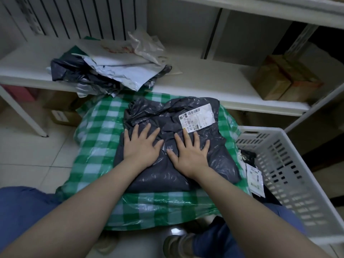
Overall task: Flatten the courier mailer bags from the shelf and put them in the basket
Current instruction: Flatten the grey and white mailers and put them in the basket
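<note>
- Head view: dark grey mailer bag (214, 161) lies on a green-checked plastic sheet (96, 138), just in front of the shelf (204, 81); what the sheet covers I cannot tell; a white label (197, 117) sits on the bag's far right part.
- Left hand (143, 144) and right hand (189, 151) lie palm-down, side by side, on the middle of the bag; fingers of both are spread wide and straight, gripping nothing; right fingertips touch the label's near edge.
- Bag's far end is crumpled and puffed; near half looks smoother; judgement: flattening is under way, not finished.
- To do it well: sweep the palms outward from the centre toward the crumpled far end so trapped air escapes; which end is open I cannot tell; keep the fingers flat, not pinching, since thin film creases; the slick sheet beneath may slide.
- White basket (260, 130) stands just to the right; some labelled bags lie in it; the flattened bag should go in without refolding.
- Heap of crumpled mailers (104, 71) waits on the shelf; cardboard boxes (279, 81) stand farther right.
</note>
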{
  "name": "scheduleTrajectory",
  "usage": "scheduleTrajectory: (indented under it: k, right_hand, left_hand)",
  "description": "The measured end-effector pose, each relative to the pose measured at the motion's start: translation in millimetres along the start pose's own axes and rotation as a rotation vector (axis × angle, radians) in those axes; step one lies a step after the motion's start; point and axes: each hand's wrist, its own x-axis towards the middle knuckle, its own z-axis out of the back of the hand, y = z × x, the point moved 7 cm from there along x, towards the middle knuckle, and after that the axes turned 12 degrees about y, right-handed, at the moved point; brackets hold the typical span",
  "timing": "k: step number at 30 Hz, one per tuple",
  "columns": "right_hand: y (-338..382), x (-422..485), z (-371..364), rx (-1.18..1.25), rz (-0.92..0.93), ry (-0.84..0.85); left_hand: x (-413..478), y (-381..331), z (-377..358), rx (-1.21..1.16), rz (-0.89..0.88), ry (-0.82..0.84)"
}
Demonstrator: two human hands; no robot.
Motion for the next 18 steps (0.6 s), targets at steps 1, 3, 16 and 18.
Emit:
scheduleTrajectory:
  k: [1,3,16,18]
  right_hand:
    - [0.1,0.2,0.0,-0.004,-0.001,-0.009]
    - [0.1,0.8,-0.4,-0.007,-0.005,-0.014]
    - [7.3,-19.4,8.2,-0.032,-0.091,0.102]
    - [0.8,-27.6,1.3,-0.034,-0.12,0.095]
  left_hand:
    - [-0.7,-0.3,0.5,0.001,0.0,-0.015]
    - [-1.8,-2.3,0.1,0.013,-0.003,-0.023]
    - [-44.1,-31.4,4.8,-0.024,0.002,0.059]
    - [-51.2,-30.7,-6.9,-0.016,0.016,0.057]
